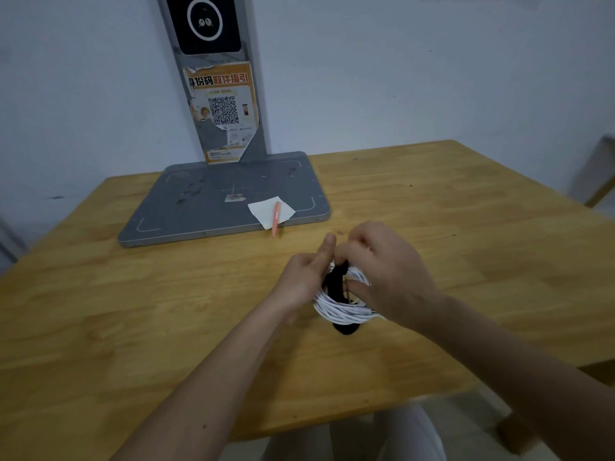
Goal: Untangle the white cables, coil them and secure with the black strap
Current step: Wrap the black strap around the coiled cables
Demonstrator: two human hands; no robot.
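Over on the left of the light wooden table [466, 227] sits a flat grey metal base plate [206, 207] with a grey upright post [229, 138] rising off its back edge against the pale wall; the post carries a torn orange sticker with a QR code [223, 109] and, higher up, a black panel with a white ring [203, 19]. On the plate's near right corner there's a white square of paper [268, 212] with a slim orange pen [275, 218] lying across it, its tip poking past the plate's edge onto the wood. Moving right, the 2 bare hands meet just above the tabletop, a bit in front of that pen. The left hand [301, 281] has its fingers curled around the left side of the coiled bundle of white cables [339, 309], thumb sticking up. A black fabric strap [336, 282] runs through the middle of the coil, and its loose end hangs out underneath, down by the table. The right hand [389, 277] comes over the coil's right side with bent fingers; the thumb presses by the strap, and the fingertips look pinched on its top end, though they're partly hidden. Far right, past the table's corner, is a blurry bit of wooden furniture [599, 181].
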